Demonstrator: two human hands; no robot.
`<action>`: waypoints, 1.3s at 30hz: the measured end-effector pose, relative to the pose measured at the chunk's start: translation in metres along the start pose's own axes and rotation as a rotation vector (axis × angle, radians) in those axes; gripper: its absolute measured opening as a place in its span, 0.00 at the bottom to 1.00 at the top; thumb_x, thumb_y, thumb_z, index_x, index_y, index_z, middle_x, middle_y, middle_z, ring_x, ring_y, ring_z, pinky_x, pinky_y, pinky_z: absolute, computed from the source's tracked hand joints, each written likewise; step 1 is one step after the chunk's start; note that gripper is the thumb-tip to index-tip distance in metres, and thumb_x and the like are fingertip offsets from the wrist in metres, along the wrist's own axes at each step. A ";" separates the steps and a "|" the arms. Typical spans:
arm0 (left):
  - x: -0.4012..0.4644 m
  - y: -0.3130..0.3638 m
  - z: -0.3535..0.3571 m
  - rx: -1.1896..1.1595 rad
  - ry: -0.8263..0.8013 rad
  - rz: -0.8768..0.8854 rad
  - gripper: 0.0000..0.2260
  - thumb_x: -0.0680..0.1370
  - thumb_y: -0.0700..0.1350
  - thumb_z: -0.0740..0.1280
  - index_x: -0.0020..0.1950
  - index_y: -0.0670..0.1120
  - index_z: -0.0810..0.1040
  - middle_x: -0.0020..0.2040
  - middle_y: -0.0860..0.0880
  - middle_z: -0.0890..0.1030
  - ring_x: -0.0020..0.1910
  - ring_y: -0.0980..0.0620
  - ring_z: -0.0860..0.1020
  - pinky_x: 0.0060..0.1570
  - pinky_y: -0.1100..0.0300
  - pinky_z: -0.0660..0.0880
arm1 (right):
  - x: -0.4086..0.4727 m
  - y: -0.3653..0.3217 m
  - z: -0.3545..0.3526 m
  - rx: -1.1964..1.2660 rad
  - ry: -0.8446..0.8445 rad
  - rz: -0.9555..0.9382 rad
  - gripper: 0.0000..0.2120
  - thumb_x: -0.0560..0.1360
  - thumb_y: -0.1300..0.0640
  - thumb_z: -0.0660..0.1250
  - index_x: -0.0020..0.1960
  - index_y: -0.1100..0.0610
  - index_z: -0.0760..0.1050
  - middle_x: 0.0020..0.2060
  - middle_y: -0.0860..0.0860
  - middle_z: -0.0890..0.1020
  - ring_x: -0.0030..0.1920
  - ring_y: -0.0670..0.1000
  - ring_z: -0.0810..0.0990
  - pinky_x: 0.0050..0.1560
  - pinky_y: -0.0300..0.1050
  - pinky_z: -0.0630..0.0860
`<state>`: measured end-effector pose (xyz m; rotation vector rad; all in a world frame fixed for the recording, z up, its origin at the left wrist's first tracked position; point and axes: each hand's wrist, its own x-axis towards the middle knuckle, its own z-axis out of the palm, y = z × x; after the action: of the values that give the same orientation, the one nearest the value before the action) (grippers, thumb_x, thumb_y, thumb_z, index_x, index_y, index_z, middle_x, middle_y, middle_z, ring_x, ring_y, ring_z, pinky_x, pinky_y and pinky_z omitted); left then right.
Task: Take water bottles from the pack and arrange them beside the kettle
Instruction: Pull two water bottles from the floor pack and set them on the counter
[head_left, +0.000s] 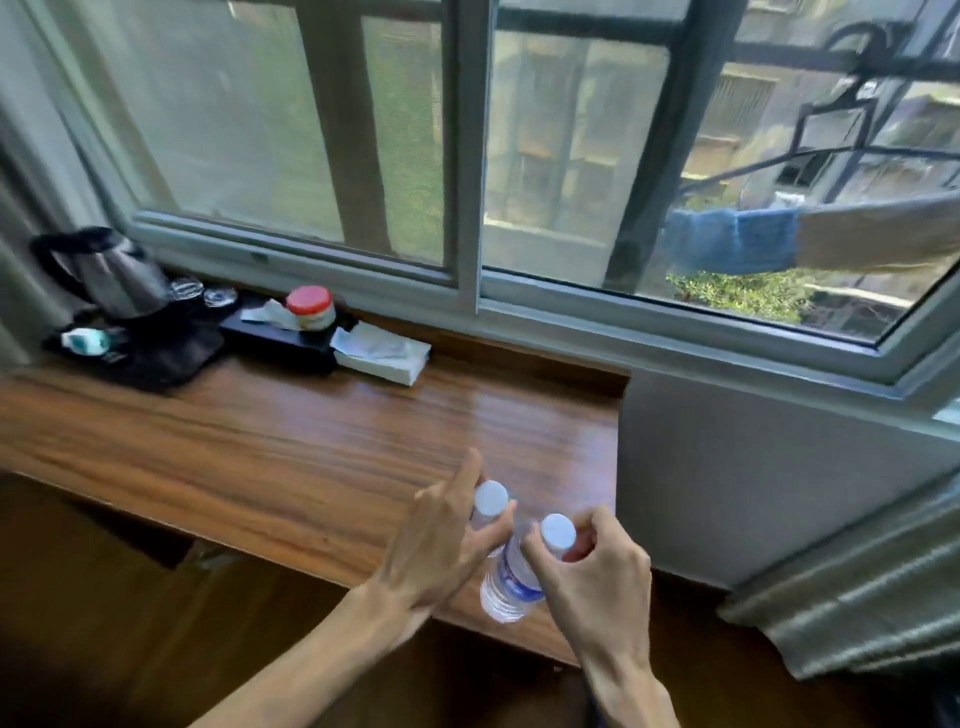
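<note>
While gripped, bottles between left hand, right hand (both upright).

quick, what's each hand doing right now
Left hand: closed on left bottle.
Right hand: closed on right bottle.

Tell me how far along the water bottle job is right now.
Done: nothing stands beside the kettle yet. In hand: the left hand grips one bottle, the right hand another bottle, at the wooden counter's near edge. Left: carrying both to the kettle.
</note>
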<state>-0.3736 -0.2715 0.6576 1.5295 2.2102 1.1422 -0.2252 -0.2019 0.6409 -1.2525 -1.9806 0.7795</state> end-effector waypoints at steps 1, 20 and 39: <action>0.001 -0.011 -0.014 0.007 0.022 -0.020 0.15 0.76 0.54 0.70 0.46 0.50 0.64 0.35 0.51 0.79 0.33 0.51 0.77 0.35 0.56 0.73 | 0.003 -0.014 0.014 0.015 -0.026 -0.011 0.17 0.62 0.39 0.72 0.34 0.49 0.70 0.25 0.44 0.76 0.29 0.44 0.76 0.29 0.38 0.71; 0.029 -0.202 -0.208 0.004 0.231 -0.370 0.13 0.77 0.52 0.69 0.47 0.50 0.66 0.36 0.51 0.79 0.38 0.58 0.79 0.28 0.68 0.71 | 0.046 -0.194 0.253 0.230 -0.324 -0.066 0.13 0.63 0.47 0.75 0.35 0.52 0.73 0.26 0.47 0.77 0.27 0.44 0.72 0.29 0.37 0.70; 0.157 -0.397 -0.296 0.055 0.032 -0.298 0.14 0.74 0.52 0.70 0.45 0.49 0.64 0.38 0.49 0.80 0.39 0.45 0.79 0.40 0.49 0.74 | 0.103 -0.290 0.451 0.130 -0.020 0.253 0.13 0.64 0.50 0.74 0.37 0.55 0.72 0.30 0.46 0.79 0.33 0.43 0.76 0.33 0.36 0.66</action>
<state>-0.8873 -0.3359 0.6164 1.1544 2.4057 1.0269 -0.7657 -0.2736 0.6123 -1.4384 -1.7754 1.0304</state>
